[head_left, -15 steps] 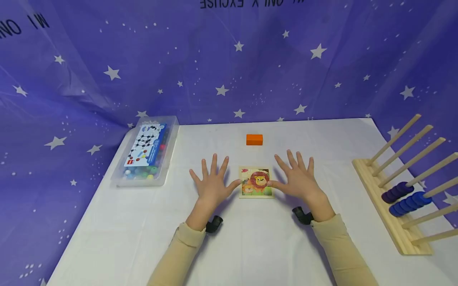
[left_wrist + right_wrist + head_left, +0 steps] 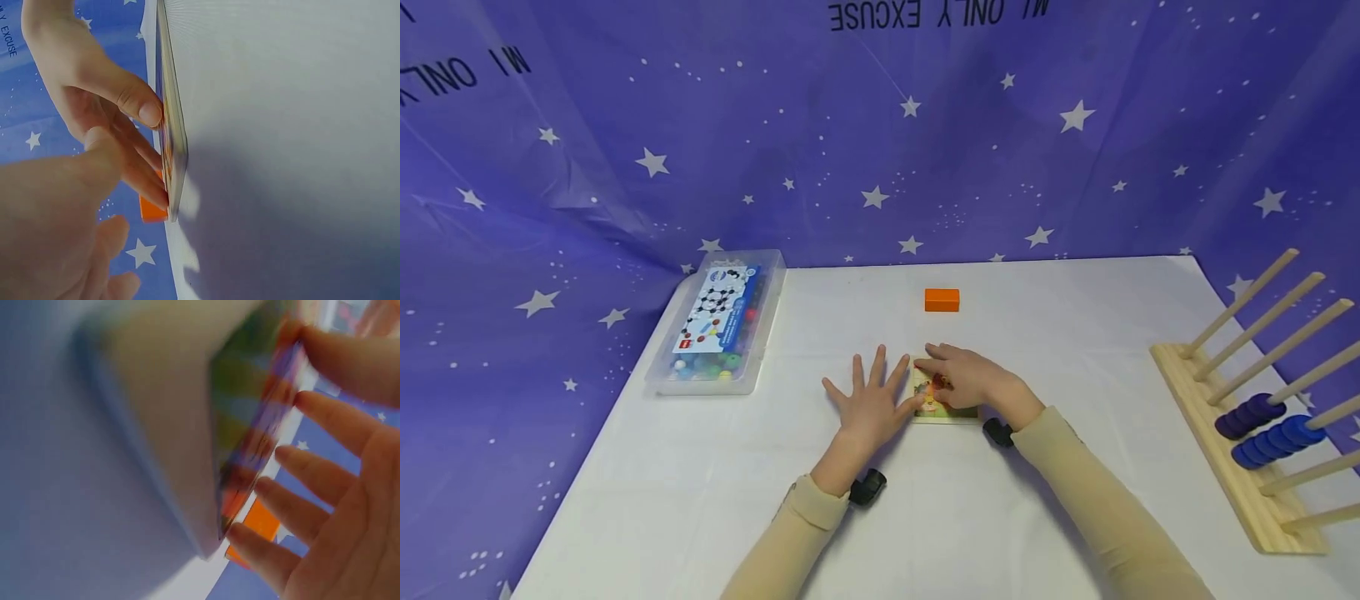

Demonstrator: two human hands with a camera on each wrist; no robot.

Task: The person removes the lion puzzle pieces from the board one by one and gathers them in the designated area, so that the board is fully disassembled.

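A small square lion picture puzzle lies flat on the white table. Over its upper part is the right hand, whose fingertips touch the picture in the right wrist view, where the puzzle is seen edge-on and the right hand has its fingers extended. At the puzzle's left edge the left hand is spread, thumb near the frame; nothing is in it. In the left wrist view the left hand is in front, with the right hand on the puzzle behind.
An orange block lies behind the puzzle. A clear plastic case with coloured balls and a printed card stands at the back left. On the right is a wooden peg stand with purple and blue rings. A starry purple cloth hangs behind the table.
The right hand has moved left from beside the puzzle onto its picture. The left hand stays spread at the puzzle's left side. The head view has shifted slightly.
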